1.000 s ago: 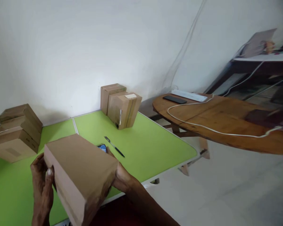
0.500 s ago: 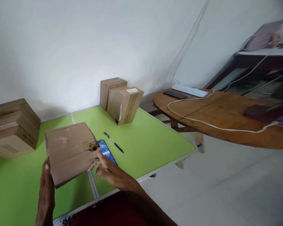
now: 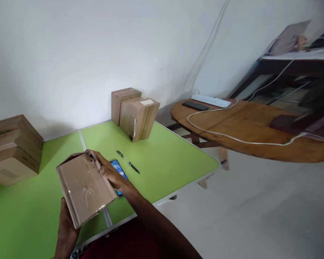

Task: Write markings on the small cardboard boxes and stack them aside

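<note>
We hold a flat brown cardboard box (image 3: pixel 85 187) tilted above the near edge of the lime-green folding desk (image 3: pixel 162 158): our left hand (image 3: pixel 66 228) grips its lower corner from beneath, our right hand (image 3: pixel 110 174) clasps its upper right edge. A blue-screened phone (image 3: pixel 118 168) and a black pen (image 3: pixel 128 163) lie just beyond.

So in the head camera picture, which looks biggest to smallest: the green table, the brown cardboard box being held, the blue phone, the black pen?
1. Green table
2. Brown cardboard box, though it sits nearest the camera
3. Blue phone, partly hidden
4. Black pen
</note>
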`<state>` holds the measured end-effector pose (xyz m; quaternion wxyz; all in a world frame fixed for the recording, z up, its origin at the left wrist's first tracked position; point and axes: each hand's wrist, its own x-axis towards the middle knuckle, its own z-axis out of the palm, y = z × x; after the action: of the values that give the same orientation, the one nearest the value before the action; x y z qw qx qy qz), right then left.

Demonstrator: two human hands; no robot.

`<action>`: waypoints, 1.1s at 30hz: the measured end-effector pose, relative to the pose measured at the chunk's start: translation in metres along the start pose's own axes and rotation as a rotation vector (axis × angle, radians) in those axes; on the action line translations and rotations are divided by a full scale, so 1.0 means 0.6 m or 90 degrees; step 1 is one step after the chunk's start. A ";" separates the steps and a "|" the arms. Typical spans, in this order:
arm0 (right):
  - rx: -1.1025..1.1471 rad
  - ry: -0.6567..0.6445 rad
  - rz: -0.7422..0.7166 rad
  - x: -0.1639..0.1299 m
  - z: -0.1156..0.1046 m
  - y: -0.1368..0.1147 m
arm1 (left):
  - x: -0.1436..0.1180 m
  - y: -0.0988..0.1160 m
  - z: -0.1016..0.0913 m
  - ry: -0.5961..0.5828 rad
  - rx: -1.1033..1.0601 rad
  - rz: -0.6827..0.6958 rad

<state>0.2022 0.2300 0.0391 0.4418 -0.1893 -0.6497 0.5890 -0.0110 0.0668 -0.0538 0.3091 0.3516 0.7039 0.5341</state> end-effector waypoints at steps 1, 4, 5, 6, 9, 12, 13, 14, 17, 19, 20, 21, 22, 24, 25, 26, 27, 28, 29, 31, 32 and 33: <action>0.021 -0.034 0.015 0.001 0.002 -0.001 | -0.006 -0.007 0.001 0.005 0.005 -0.008; 0.088 -0.072 0.042 -0.010 0.006 -0.009 | -0.021 -0.005 -0.006 0.005 0.011 -0.020; 0.093 -0.064 0.045 -0.016 0.006 -0.012 | -0.022 0.003 -0.012 -0.005 0.009 -0.017; 0.093 -0.056 0.045 -0.022 0.005 -0.014 | -0.022 0.015 -0.019 -0.013 0.005 -0.010; 0.066 -0.050 0.017 -0.038 0.002 -0.019 | -0.012 0.067 -0.042 0.008 -0.023 0.023; 0.021 -0.055 -0.023 -0.053 0.004 -0.023 | -0.004 0.135 -0.052 0.072 -0.089 0.138; 0.009 -0.052 -0.031 -0.058 0.006 -0.026 | -0.006 0.158 -0.050 0.069 -0.095 0.198; 0.000 -0.048 -0.035 -0.064 0.007 -0.030 | -0.009 0.181 -0.044 0.058 -0.082 0.253; -0.020 -0.033 -0.039 -0.081 0.013 -0.044 | -0.024 0.239 -0.015 0.029 0.050 0.328; -0.031 -0.009 -0.035 -0.092 0.020 -0.056 | -0.033 0.265 0.006 0.044 0.148 0.340; -0.038 0.012 -0.034 -0.096 0.025 -0.061 | -0.037 0.273 0.014 0.049 0.185 0.356; -0.047 0.038 -0.034 -0.100 0.029 -0.067 | -0.039 0.279 0.019 0.048 0.214 0.379; -0.059 0.064 -0.037 -0.102 0.035 -0.072 | -0.041 0.283 0.022 0.043 0.233 0.401; -0.094 0.108 -0.053 -0.105 0.046 -0.080 | -0.043 0.287 0.022 0.025 0.251 0.438; -0.116 0.128 -0.065 -0.105 0.051 -0.084 | -0.044 0.288 0.021 0.017 0.255 0.442; -0.141 0.145 -0.076 -0.104 0.055 -0.087 | -0.046 0.289 0.019 0.012 0.257 0.442; -0.167 0.162 -0.086 -0.102 0.060 -0.090 | -0.048 0.290 0.018 0.007 0.260 0.438; -0.193 0.178 -0.095 -0.100 0.064 -0.093 | -0.049 0.292 0.017 0.006 0.265 0.431; -0.216 0.191 -0.100 -0.097 0.066 -0.095 | -0.051 0.294 0.019 0.013 0.274 0.423; -0.240 0.196 -0.102 -0.093 0.068 -0.098 | -0.054 0.299 0.026 0.056 0.298 0.415; -0.236 0.187 -0.102 -0.092 0.066 -0.099 | -0.055 0.302 0.031 0.083 0.314 0.416; -0.219 0.167 -0.103 -0.092 0.061 -0.100 | -0.055 0.305 0.036 0.108 0.331 0.420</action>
<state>0.2192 0.1519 0.0786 0.5296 -0.2842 -0.6903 0.4027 0.0555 0.0843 0.1205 -0.0362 0.5786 0.6882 0.4362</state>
